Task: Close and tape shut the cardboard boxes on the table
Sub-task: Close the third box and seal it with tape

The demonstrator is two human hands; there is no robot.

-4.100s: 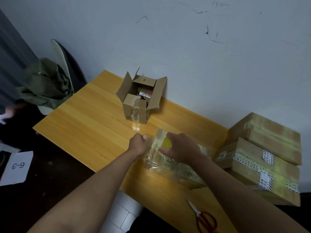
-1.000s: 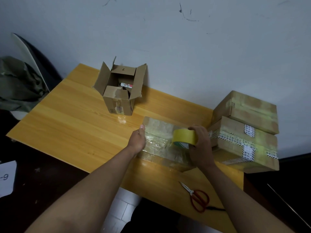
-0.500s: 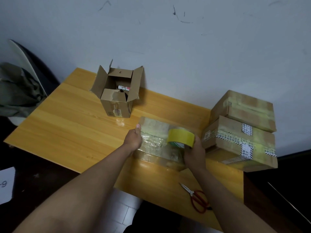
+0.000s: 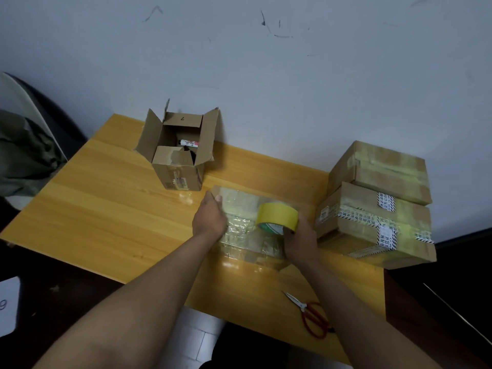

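My left hand (image 4: 210, 218) has its fingers (image 4: 217, 199) laid fairly straight against the left end of the flat, tape-wrapped cardboard box (image 4: 246, 230), pressing rather than gripping, while my right hand (image 4: 300, 242) curls its fingers round the yellow roll of packing tape (image 4: 277, 218), held on edge just over the top of that box.

Going left to right across the room: a crumpled olive-green cloth (image 4: 24, 153) is draped over a pale chair back (image 4: 32, 107) at the far left, and a white sheet of paper (image 4: 8, 304) lies on the dark floor below. The yellow wood-grain desk (image 4: 101, 209) comes next, pushed up against a scuffed grey-white wall (image 4: 266, 75). Near its back edge stands a small open brown cardboard box (image 4: 178, 153), flaps up, with something inside that I cannot identify. The box I am taping lies near the middle of the desk, towards the front. Red-handled scissors (image 4: 310, 315) rest close to the front edge on the right. At the right end of the desk, two sealed cardboard boxes (image 4: 378, 203) crossed with tape are stacked one upon the other, just beside my right hand.
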